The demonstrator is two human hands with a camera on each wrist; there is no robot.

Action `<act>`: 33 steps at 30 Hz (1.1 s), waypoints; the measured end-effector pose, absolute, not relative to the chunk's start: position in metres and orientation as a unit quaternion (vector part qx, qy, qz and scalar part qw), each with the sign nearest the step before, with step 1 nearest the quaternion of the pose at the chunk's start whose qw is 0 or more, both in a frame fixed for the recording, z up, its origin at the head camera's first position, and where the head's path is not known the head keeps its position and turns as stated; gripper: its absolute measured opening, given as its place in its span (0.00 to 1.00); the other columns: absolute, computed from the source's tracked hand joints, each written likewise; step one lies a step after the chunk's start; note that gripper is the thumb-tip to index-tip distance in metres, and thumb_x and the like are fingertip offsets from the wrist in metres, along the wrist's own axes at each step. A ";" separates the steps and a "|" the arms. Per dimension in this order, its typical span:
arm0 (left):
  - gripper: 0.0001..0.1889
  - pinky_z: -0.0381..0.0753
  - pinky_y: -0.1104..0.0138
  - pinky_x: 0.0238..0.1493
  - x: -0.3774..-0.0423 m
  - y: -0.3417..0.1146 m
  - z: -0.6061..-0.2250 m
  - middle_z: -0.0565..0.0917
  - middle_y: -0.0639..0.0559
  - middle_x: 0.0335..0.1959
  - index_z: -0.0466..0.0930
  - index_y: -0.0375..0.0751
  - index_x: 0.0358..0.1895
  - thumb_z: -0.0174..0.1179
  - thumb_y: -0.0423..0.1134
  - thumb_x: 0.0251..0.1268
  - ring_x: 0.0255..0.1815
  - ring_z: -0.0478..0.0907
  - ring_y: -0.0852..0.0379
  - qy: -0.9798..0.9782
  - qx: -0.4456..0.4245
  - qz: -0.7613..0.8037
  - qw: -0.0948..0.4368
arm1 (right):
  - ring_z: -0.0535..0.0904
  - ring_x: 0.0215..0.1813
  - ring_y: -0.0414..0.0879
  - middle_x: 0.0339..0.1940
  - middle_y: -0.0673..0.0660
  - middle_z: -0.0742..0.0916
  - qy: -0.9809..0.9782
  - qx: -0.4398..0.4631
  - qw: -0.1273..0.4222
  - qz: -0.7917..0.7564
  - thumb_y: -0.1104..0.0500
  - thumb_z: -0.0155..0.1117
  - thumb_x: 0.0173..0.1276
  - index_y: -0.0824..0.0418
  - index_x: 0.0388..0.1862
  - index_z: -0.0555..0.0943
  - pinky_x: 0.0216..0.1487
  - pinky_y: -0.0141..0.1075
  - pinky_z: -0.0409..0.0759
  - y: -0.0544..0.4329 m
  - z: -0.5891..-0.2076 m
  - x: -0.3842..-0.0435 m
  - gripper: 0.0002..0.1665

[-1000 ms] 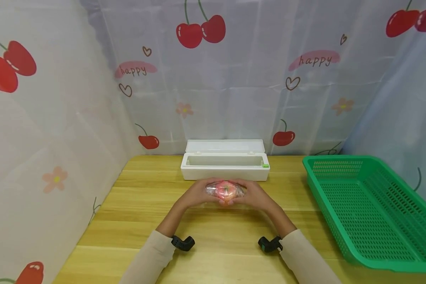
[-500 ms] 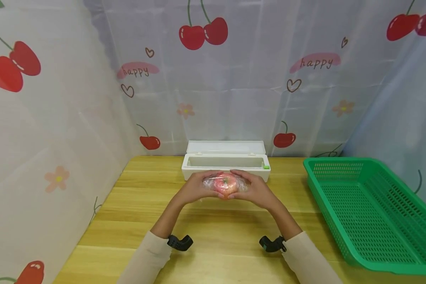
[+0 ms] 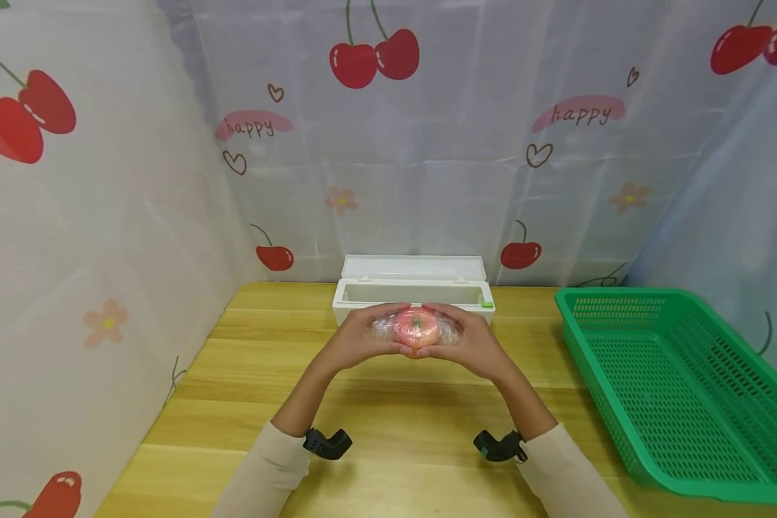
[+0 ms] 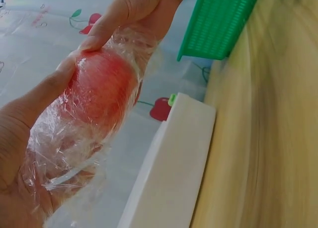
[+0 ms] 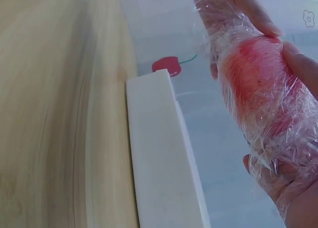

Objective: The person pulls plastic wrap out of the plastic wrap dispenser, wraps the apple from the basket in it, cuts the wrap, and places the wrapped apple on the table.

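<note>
Head view: the left hand point(image 3: 353, 339) and right hand point(image 3: 480, 341) grip an apple point(image 3: 417, 329), seemingly wrapped already, with clear film point(image 3: 383, 328) left bunched, untucked, at left and right.

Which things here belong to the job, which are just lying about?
In the job:
apple
clear film around it
left hand and right hand, holding both
probably the open white box

Likely just about:
green basket, untouched
printed curtain

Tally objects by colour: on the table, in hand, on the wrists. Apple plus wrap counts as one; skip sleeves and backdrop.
Red: 1 (film-wrapped apple)
White: 1 (open box)
Green: 1 (basket)
Black: 2 (left wrist camera, right wrist camera)
Total: 5
</note>
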State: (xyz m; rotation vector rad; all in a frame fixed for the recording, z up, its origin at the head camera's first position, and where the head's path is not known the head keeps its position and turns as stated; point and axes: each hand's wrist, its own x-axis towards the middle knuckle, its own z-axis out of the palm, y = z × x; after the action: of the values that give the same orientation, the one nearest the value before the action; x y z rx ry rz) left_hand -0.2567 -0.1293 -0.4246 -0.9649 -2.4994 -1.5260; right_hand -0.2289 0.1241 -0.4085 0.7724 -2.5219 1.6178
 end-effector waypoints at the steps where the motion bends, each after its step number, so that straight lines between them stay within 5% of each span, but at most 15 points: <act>1: 0.36 0.84 0.60 0.53 -0.256 -0.129 -0.424 0.83 0.56 0.61 0.80 0.55 0.66 0.81 0.46 0.49 0.58 0.81 0.56 -0.809 -0.311 -0.497 0.033 | 0.80 0.59 0.54 0.62 0.62 0.83 -0.813 0.250 0.027 0.526 0.62 0.84 0.52 0.65 0.69 0.76 0.55 0.41 0.83 0.125 -0.407 -0.228 0.44; 6: 0.34 0.84 0.65 0.49 -0.253 -0.126 -0.422 0.84 0.55 0.59 0.82 0.54 0.65 0.80 0.47 0.50 0.54 0.82 0.58 -0.807 -0.295 -0.510 0.050 | 0.80 0.59 0.53 0.62 0.57 0.83 -0.801 0.250 0.039 0.542 0.59 0.85 0.52 0.58 0.69 0.77 0.53 0.36 0.84 0.129 -0.418 -0.238 0.44; 11: 0.32 0.74 0.72 0.25 -0.249 -0.123 -0.421 0.88 0.49 0.50 0.82 0.51 0.64 0.79 0.43 0.51 0.25 0.72 0.62 -0.795 -0.290 -0.530 0.054 | 0.81 0.58 0.51 0.62 0.53 0.84 -0.794 0.260 0.052 0.547 0.53 0.86 0.50 0.50 0.68 0.78 0.52 0.37 0.85 0.133 -0.427 -0.245 0.44; 13: 0.32 0.71 0.72 0.23 -0.249 -0.122 -0.421 0.88 0.49 0.50 0.82 0.49 0.64 0.79 0.42 0.52 0.22 0.68 0.62 -0.792 -0.292 -0.534 0.055 | 0.81 0.58 0.52 0.62 0.53 0.84 -0.791 0.264 0.057 0.549 0.52 0.86 0.50 0.50 0.68 0.79 0.52 0.38 0.85 0.133 -0.428 -0.246 0.45; 17: 0.35 0.83 0.70 0.36 -0.250 -0.124 -0.421 0.84 0.51 0.59 0.79 0.51 0.67 0.79 0.45 0.53 0.40 0.81 0.61 -0.799 -0.308 -0.514 0.053 | 0.81 0.59 0.52 0.62 0.54 0.84 -0.790 0.264 0.063 0.550 0.52 0.86 0.50 0.51 0.68 0.79 0.52 0.38 0.85 0.134 -0.427 -0.245 0.45; 19: 0.38 0.84 0.65 0.50 -0.252 -0.127 -0.420 0.80 0.52 0.65 0.75 0.53 0.71 0.78 0.46 0.53 0.58 0.80 0.57 -0.802 -0.320 -0.502 0.046 | 0.81 0.59 0.52 0.62 0.54 0.84 -0.792 0.260 0.067 0.549 0.52 0.86 0.50 0.52 0.68 0.79 0.53 0.39 0.85 0.135 -0.427 -0.244 0.45; 22: 0.42 0.80 0.58 0.61 -0.255 -0.132 -0.420 0.74 0.52 0.72 0.69 0.53 0.75 0.77 0.44 0.56 0.68 0.75 0.53 -0.805 -0.336 -0.488 0.034 | 0.80 0.60 0.53 0.64 0.55 0.83 -0.791 0.252 0.066 0.553 0.54 0.85 0.52 0.52 0.69 0.78 0.54 0.41 0.85 0.137 -0.425 -0.243 0.44; 28: 0.39 0.75 0.55 0.67 -0.256 -0.133 -0.421 0.70 0.53 0.75 0.67 0.51 0.76 0.72 0.36 0.63 0.71 0.72 0.51 -0.796 -0.351 -0.493 0.018 | 0.79 0.63 0.53 0.66 0.56 0.81 -0.789 0.246 0.068 0.558 0.57 0.84 0.53 0.51 0.70 0.77 0.57 0.44 0.84 0.141 -0.423 -0.243 0.44; 33: 0.34 0.80 0.58 0.60 -0.255 -0.125 -0.425 0.75 0.49 0.71 0.70 0.43 0.74 0.70 0.31 0.64 0.66 0.76 0.49 -0.783 -0.349 -0.513 0.044 | 0.79 0.62 0.53 0.66 0.56 0.81 -0.788 0.242 0.070 0.562 0.56 0.85 0.53 0.51 0.70 0.78 0.56 0.42 0.84 0.142 -0.421 -0.243 0.44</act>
State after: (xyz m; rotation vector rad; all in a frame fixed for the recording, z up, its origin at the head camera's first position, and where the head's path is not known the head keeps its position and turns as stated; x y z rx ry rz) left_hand -0.2553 -0.1254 -0.4248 -1.0660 -2.3952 -1.5672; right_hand -0.2432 0.1419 -0.4210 0.7293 -2.3706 1.6912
